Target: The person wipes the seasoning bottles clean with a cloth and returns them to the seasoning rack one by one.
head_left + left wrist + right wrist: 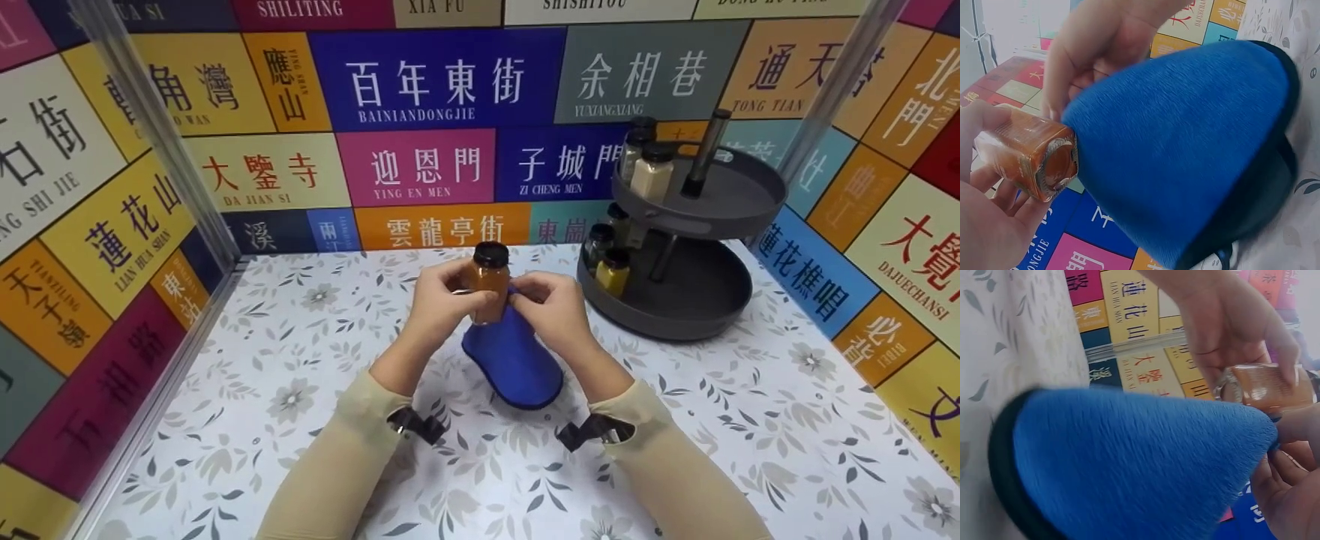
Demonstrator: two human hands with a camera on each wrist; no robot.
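My left hand (442, 300) holds a square glass spice jar (490, 289) with a black lid and orange-brown powder inside, upright above the table. Right beside it, my right hand (553, 300) pinches the narrow top of a blue plush cloth (517, 364) with a dark border. The cloth hangs down from those fingers, widening toward its lower edge. In the left wrist view, the jar's base (1058, 166) faces the camera and appears against the cloth's narrow end; whether they touch I cannot tell. From the right wrist, the cloth (1134, 461) covers much of the view.
A dark two-tier round rack (667, 319) stands at the right rear of the table. Its upper tier carries a jar of pale contents (652, 171) and another behind; a yellow jar (613, 272) and others sit below. Sign-patterned panels (442, 79) enclose the floral-covered table (292, 397).
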